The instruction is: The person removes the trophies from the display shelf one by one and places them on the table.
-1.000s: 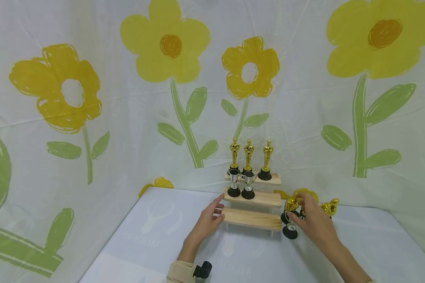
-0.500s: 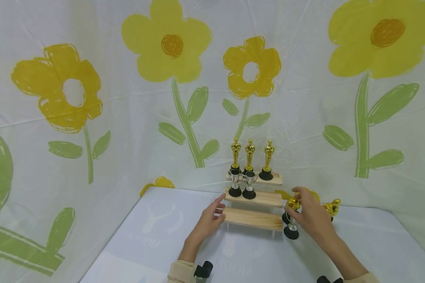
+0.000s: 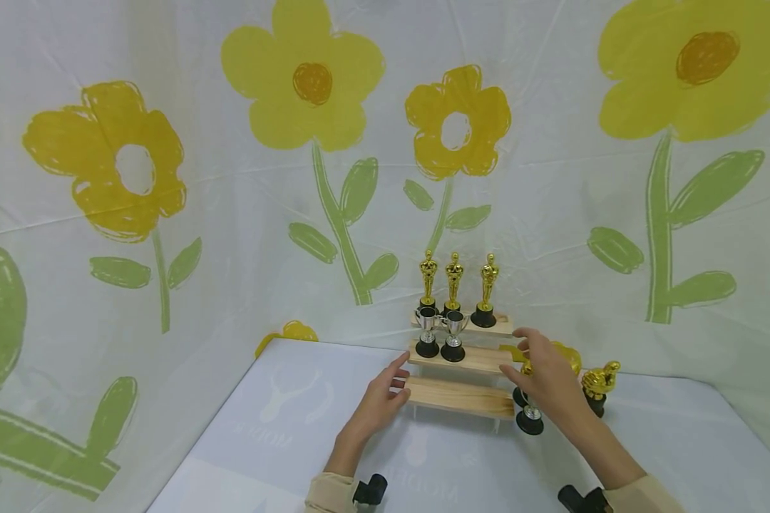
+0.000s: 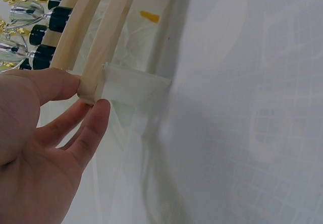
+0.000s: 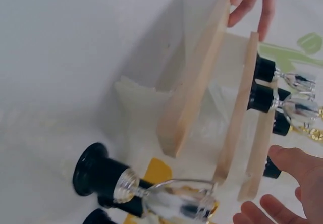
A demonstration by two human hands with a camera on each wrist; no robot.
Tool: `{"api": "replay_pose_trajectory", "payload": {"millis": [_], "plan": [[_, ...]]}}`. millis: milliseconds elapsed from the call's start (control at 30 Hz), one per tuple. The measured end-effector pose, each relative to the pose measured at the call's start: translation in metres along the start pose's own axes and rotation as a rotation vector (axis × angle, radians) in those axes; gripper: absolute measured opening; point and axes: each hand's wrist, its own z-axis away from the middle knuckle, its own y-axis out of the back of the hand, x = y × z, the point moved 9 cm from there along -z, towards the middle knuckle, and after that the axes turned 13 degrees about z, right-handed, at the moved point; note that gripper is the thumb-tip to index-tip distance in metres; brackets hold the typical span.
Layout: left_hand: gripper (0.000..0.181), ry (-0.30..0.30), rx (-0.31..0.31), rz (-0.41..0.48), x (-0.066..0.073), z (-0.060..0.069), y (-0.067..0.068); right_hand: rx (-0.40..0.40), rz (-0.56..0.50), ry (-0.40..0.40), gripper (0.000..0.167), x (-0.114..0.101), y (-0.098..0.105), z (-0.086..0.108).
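Note:
The left hand (image 3: 380, 400) holds the left end of the bottom board of a three-tier wooden display shelf (image 3: 458, 396), with thumb and fingers on either side of that end in the left wrist view. The right hand (image 3: 548, 374) is beside the shelf's right side, fingers apart and holding nothing; whether it touches a board I cannot tell. Below it stands a silver cup trophy (image 5: 174, 201) on a black base, with a gold trophy partly hidden behind. Two silver cup trophies (image 3: 453, 333) stand on the middle board. Gold figure trophies (image 3: 488, 285) stand on the top board.
A gold trophy (image 3: 598, 385) stands on the white-covered table (image 3: 282, 420), right of the right hand. Behind the table hangs a flower-print cloth (image 3: 539, 214). Black wrist cameras (image 3: 370, 490) sit on both sleeves.
The right hand has moved left from the trophies on the table to the shelf's right side. The left hand has stayed at the bottom board.

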Motion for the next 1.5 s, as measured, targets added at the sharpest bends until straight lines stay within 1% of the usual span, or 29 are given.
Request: {"api": "replay_pose_trajectory", "payload": {"millis": [133,267,400,500,633,767,867,1000,1133,1400,1500], "plan": [[0.067,-0.002,0.003,-0.004,0.0,-0.001,0.0,0.012,-0.023,0.013,0.061,-0.009,0.0,-0.006],[0.068,-0.003,0.006,-0.001,0.0,-0.001,0.001,0.007,-0.048,0.016,0.063,-0.017,-0.002,-0.011],[0.068,-0.005,0.009,0.003,-0.002,0.0,0.002,0.009,-0.099,0.029,0.065,-0.025,-0.006,-0.017],[0.068,-0.003,0.009,0.007,-0.003,0.0,0.002,0.012,-0.163,0.031,0.068,-0.029,-0.01,-0.022],[0.068,0.001,0.007,0.011,-0.003,0.001,0.001,0.006,-0.244,-0.002,0.073,-0.032,-0.017,-0.027],[0.068,-0.001,0.003,0.01,-0.002,0.002,0.0,-0.012,-0.283,-0.046,0.077,-0.034,-0.024,-0.029],[0.068,-0.006,0.001,0.005,-0.002,0.002,0.0,-0.014,-0.307,-0.061,0.079,-0.037,-0.028,-0.031],[0.068,-0.004,-0.002,-0.003,-0.002,0.001,-0.001,0.001,-0.327,-0.059,0.08,-0.042,-0.03,-0.035],[0.067,0.001,-0.007,0.006,-0.002,0.001,-0.001,0.017,-0.324,-0.046,0.078,-0.047,-0.031,-0.037],[0.067,0.013,-0.005,0.001,-0.001,0.0,0.0,0.003,-0.352,-0.042,0.078,-0.056,-0.038,-0.044],[0.067,0.013,-0.007,-0.006,-0.001,-0.001,0.001,-0.001,-0.333,-0.045,0.076,-0.058,-0.04,-0.047]]}}
